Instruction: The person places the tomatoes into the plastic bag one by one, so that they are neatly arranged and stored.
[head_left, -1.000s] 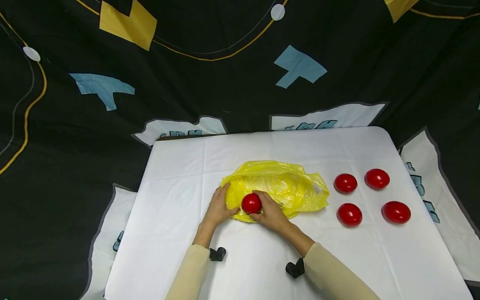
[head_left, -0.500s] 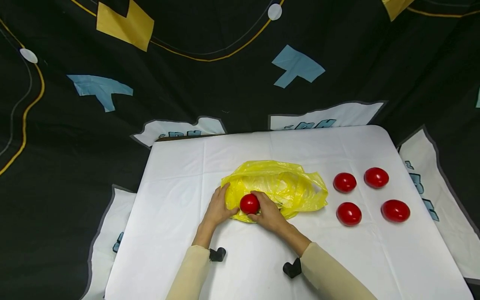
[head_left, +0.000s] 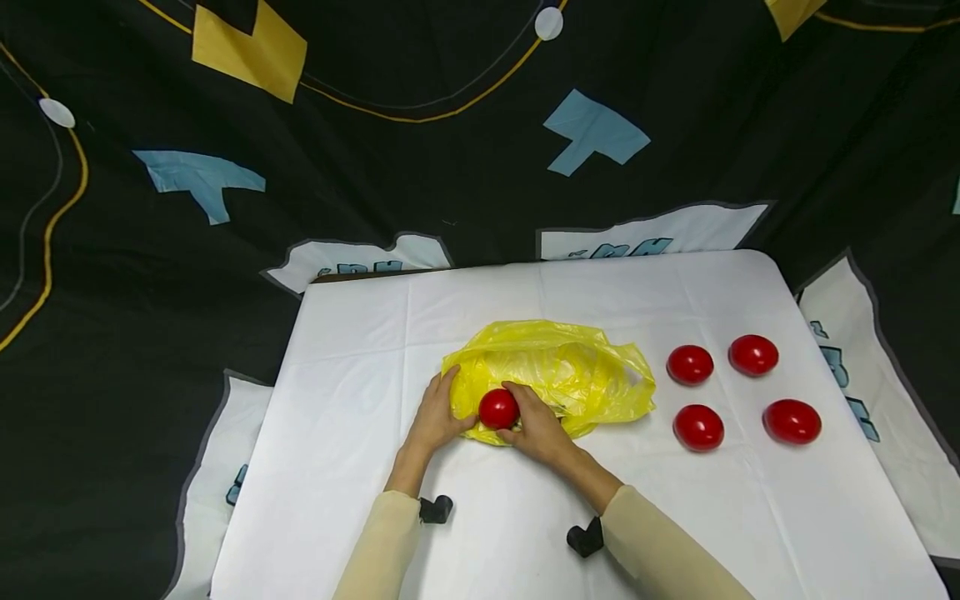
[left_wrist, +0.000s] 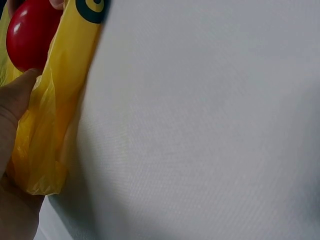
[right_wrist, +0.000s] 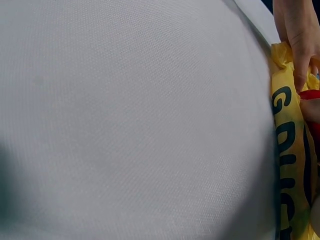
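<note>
Your left hand (head_left: 437, 414) is at 9 o'clock of the red ball (head_left: 498, 408), thumb and fingers pinching the edge of the yellow bag (head_left: 558, 358). Your right hand (head_left: 540, 422) is at 4 o'clock of the ball, its fingers and thumb curled round it. Ball position: 8 o'clock part of the bag, near edge; left wrist view shows yellow film partly in front of it. Cannot tell how deep inside it sits. Bag: crumpled on the white-covered bench (head_left: 337, 417), dark lettering on the side facing you. Four glossy red pieces (head_left: 698, 427) rest at 3 o'clock of the bag, well apart from your hands. Black backdrop (head_left: 420, 175) at 12 o'clock, beyond the bench.
</note>
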